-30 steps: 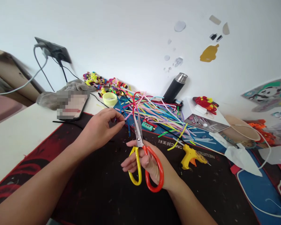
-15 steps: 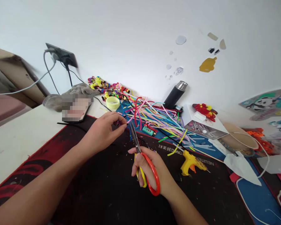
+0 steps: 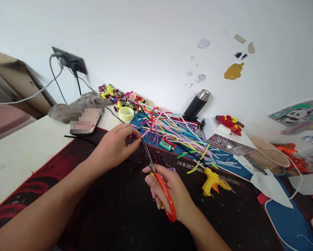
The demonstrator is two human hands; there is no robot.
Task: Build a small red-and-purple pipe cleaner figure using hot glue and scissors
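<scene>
My left hand [image 3: 119, 141] is closed in a pinch above the dark desk mat. What lies between its thumb and forefinger is mostly hidden and too small to name. My right hand [image 3: 169, 188] grips a pair of scissors [image 3: 148, 157] with red and yellow handles. The blades point up and away, their tips right at my left fingertips, and look nearly closed. Behind both hands spreads a pile of coloured pipe cleaners [image 3: 172, 130]. A small teal-and-red item [image 3: 166, 144] lies at the pile's near edge.
A yellow hot glue gun [image 3: 216, 181] lies right of my right hand. A black flask [image 3: 196, 104] stands tilted by the wall. At the left are a phone [image 3: 87, 120] and a pale yellow ring-shaped roll [image 3: 126, 114]. Small colourful figures [image 3: 110, 92] are heaped behind. A box [image 3: 231, 141] sits at the right.
The scissors' blades have closed together and shifted slightly left, their tips now at my left fingertips. My right fingers have curled tighter around the handles. The left hand keeps its pinch.
</scene>
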